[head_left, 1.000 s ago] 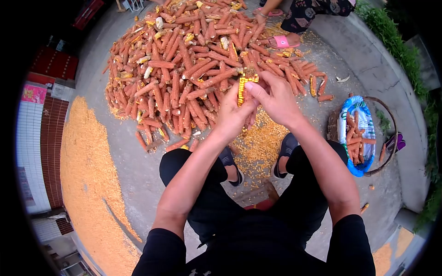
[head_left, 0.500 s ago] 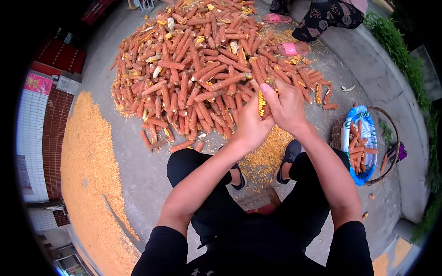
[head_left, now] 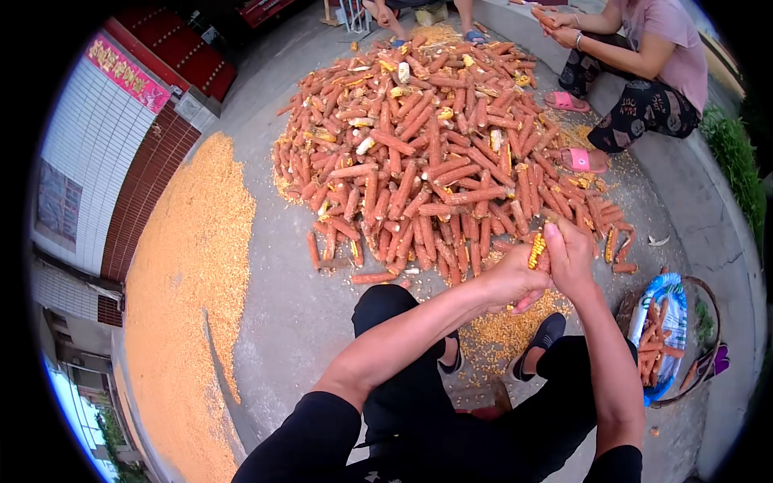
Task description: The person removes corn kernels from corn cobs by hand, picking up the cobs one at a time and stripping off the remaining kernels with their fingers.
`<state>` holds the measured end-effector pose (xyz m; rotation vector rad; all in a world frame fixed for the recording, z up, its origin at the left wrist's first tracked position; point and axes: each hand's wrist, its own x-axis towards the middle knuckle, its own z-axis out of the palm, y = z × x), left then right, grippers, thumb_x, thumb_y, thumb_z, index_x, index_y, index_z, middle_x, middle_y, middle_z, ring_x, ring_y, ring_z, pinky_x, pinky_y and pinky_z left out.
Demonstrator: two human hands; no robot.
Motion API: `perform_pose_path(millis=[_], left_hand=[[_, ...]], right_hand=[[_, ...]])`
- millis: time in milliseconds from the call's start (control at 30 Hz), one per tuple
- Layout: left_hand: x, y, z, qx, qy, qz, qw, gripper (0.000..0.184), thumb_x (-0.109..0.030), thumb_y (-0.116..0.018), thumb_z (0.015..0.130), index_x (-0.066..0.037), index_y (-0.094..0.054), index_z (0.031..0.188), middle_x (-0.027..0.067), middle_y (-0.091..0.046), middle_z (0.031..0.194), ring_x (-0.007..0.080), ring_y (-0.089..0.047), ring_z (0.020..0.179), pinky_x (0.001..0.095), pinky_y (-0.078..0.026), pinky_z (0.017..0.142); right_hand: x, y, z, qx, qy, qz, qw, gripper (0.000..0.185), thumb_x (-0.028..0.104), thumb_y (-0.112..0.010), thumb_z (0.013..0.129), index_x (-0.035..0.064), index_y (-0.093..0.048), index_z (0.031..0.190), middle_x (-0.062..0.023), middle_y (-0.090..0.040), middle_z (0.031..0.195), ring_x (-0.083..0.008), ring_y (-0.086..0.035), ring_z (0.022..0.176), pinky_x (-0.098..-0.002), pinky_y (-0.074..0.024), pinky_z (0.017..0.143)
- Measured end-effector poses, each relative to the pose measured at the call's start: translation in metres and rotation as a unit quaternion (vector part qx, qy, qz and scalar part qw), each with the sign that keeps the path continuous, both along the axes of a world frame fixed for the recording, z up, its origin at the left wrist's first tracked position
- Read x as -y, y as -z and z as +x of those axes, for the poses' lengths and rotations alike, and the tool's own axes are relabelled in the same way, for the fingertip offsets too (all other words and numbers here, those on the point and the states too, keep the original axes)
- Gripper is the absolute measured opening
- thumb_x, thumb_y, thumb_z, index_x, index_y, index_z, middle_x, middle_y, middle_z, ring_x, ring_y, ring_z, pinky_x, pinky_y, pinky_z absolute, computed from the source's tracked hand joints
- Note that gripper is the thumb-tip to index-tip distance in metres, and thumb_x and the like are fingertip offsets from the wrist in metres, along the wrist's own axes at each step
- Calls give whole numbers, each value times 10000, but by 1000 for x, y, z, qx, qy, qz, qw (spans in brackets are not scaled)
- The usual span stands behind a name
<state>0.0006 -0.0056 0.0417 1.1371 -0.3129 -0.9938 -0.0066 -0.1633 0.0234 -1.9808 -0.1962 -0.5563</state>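
Nearest are the wearer's black trousers [head_left: 411,394], knees bent and spread, with dark shoes [head_left: 546,332] on the concrete beyond them. Loose corn kernels [head_left: 501,332] lie scattered between and ahead of the shoes. Above these, well off the ground, both hands are together, clamped on one partly shelled corn cob [head_left: 537,251]. The left hand [head_left: 515,276] wraps it from the left, its curled fingers reaching under the right palm; the right hand [head_left: 572,256] closes on it from the right, thumb laid along the upper part. The cob stands tilted in the grip: a strip of yellow kernels shows between the hands, the upper end sits beside the right thumb, and the lower end is hidden by fingers.

To the right, near the right forearm, stands a basket with a hoop handle, its blue-and-white plastic lining [head_left: 675,302] holding bare reddish cobs [head_left: 656,342]. Past the hands spreads a large cob pile [head_left: 435,153], mostly stripped. A broad bed of kernels [head_left: 189,298] covers the ground at left. Beyond the pile's right edge, a seated co-worker in a pink shirt [head_left: 672,60] holds a cob [head_left: 543,16]; at its far edge are another person's blue slippers [head_left: 476,37].
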Motion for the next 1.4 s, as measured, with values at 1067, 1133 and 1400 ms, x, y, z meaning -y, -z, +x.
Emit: perform_pose_path(millis=[1067,1133,1400], left_hand=[[-11,9,13,-155,49,-137,977,109,-98,-580,960,-48,-482,956,34,-484,622,121,-457,401,267,-355,339],[-10,7,11,-194,51,-170,965,132,-115,-594,951,-47,-491,905,41,-503,611,123,-469,398,268,-354,332],[-14,8,12,-179,76,-146,970,324,-168,-550,993,-56,-491,696,27,-429,530,115,-425,391,256,-335,324]], right_hand=[[0,17,-5,-108,-4,191,976,394,289,-529,1058,5,-517,785,-28,-522,633,-106,-476,574,-307,-394,530],[-7,5,-9,-110,-14,211,971,391,276,-532,1054,4,-500,774,-50,-530,630,-132,-481,570,-329,-402,548],[-8,-2,-10,-63,10,84,994,353,263,-481,1063,27,-486,801,-83,-486,617,-161,-502,547,-348,-387,517]])
